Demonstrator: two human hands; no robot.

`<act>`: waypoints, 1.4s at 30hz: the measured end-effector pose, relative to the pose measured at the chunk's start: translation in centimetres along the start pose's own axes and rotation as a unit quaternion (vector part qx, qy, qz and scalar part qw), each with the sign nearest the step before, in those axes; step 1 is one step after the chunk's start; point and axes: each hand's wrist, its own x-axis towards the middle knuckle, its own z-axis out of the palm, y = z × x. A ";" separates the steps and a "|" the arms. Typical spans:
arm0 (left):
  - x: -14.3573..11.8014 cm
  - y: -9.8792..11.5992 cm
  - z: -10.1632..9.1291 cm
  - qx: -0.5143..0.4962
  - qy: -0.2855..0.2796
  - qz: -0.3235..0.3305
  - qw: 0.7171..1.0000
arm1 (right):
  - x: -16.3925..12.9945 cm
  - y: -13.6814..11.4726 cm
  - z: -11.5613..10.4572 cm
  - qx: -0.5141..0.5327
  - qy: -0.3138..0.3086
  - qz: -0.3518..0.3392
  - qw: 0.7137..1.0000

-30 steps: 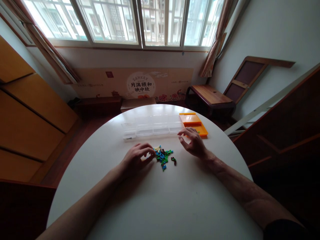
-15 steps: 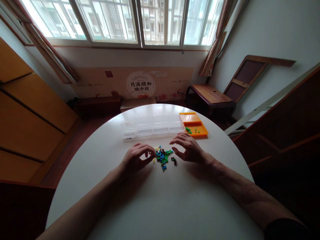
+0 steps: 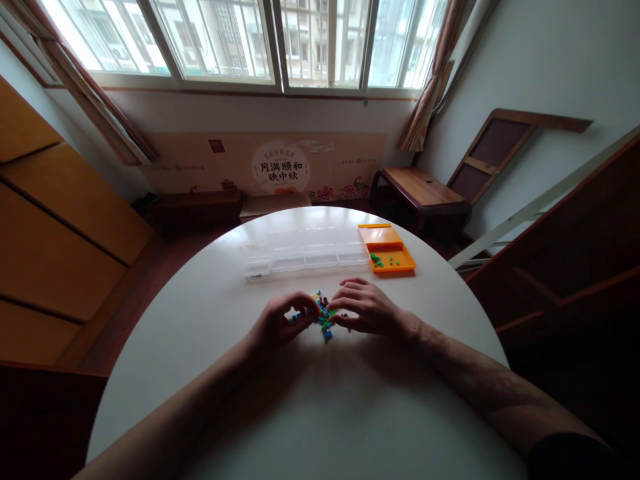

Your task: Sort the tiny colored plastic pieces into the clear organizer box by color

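While both hands are resting on the round white table (image 3: 310,413), the left hand (image 3: 280,325) and the right hand (image 3: 367,312) are meeting over a small pile of coloured bricks (image 3: 324,316) near the middle, fingers curled down onto it; whether either is pinching a brick cannot be told. Just beyond, a clear compartment box (image 3: 300,251) is lying beside an orange tray (image 3: 393,252) holding a few green pieces, close to the far edge. Wide bare tabletop is lying toward the person.
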 end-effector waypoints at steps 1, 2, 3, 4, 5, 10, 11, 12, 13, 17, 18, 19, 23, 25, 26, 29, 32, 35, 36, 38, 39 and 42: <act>0.1 0.2 0.1 -0.024 -0.011 -0.009 1.000 | 0.1 0.0 0.0 -0.002 0.004 -0.005 1.000; 0.2 0.4 0.2 -0.043 -0.018 -0.018 0.999 | 0.2 0.0 0.1 -0.004 0.009 -0.011 1.000; 0.2 0.5 0.2 -0.057 -0.021 -0.026 0.998 | 0.3 -0.1 0.1 -0.006 0.016 -0.017 1.000; 0.3 0.6 0.2 -0.067 -0.021 -0.033 0.997 | 0.4 -0.1 0.1 -0.006 0.022 -0.024 0.999; 0.3 0.6 0.2 -0.073 -0.021 -0.039 0.996 | 0.4 -0.1 0.0 -0.006 0.026 -0.028 0.999; 0.2 0.3 0.3 -0.081 -0.030 -0.056 0.995 | 0.6 -0.2 0.1 0.016 0.026 -0.037 0.999; 0.2 0.3 0.3 -0.083 -0.030 -0.057 0.994 | 0.6 -0.2 0.1 0.024 0.026 -0.038 0.999; 0.2 0.3 0.3 -0.085 -0.030 -0.058 0.994 | 0.6 -0.3 0.1 0.032 0.024 -0.039 0.998; 0.2 0.4 0.3 -0.086 -0.028 -0.058 0.994 | 0.6 -0.3 0.1 0.037 0.023 -0.038 0.998; 0.2 0.4 0.3 -0.081 -0.016 -0.049 0.995 | 0.6 -0.2 0.0 0.039 0.019 -0.031 0.999; 0.2 0.3 0.3 -0.074 -0.015 -0.043 0.996 | 0.5 -0.2 -0.1 0.037 0.021 -0.028 0.999; 0.2 0.3 0.3 -0.063 -0.014 -0.036 0.997 | 0.5 -0.1 -0.2 0.035 0.024 -0.024 0.999; -0.2 0.0 0.1 0.060 0.008 0.023 0.998 | 0.2 0.3 -0.7 0.020 0.037 -0.005 0.999; -0.3 -0.1 -0.1 0.131 -0.001 0.060 0.990 | 0.1 0.6 -1.2 0.008 0.046 0.012 0.999; -0.4 -0.1 -0.2 0.157 -0.012 0.077 0.985 | 0.0 0.7 -1.4 0.000 0.055 0.025 0.998; -0.5 -0.2 -0.5 0.195 -0.052 0.110 0.973 | -0.5 1.6 -1.9 -0.043 0.097 0.101 0.989; -0.6 -0.3 -0.6 0.203 -0.082 0.128 0.967 | -1.3 3.0 -2.5 -0.097 0.145 0.210 0.962; -0.7 -0.5 -0.6 0.200 -0.091 0.133 0.966 | -2.4 4.9 -3.0 -0.147 0.174 0.305 0.925; -0.8 -0.5 -0.6 0.199 -0.092 0.136 0.966 | -2.8 5.5 -3.2 -0.162 0.176 0.333 0.912; -0.8 -0.8 -0.6 0.196 -0.096 0.147 0.965 | -3.5 6.5 -3.3 -0.186 0.173 0.381 0.889; -0.9 -0.9 -0.6 0.194 -0.101 0.152 0.964 | -3.8 6.9 -3.3 -0.194 0.170 0.397 0.881; -1.0 -1.3 -0.6 0.190 -0.117 0.151 0.963 | -4.2 7.4 -3.0 -0.195 0.160 0.423 0.870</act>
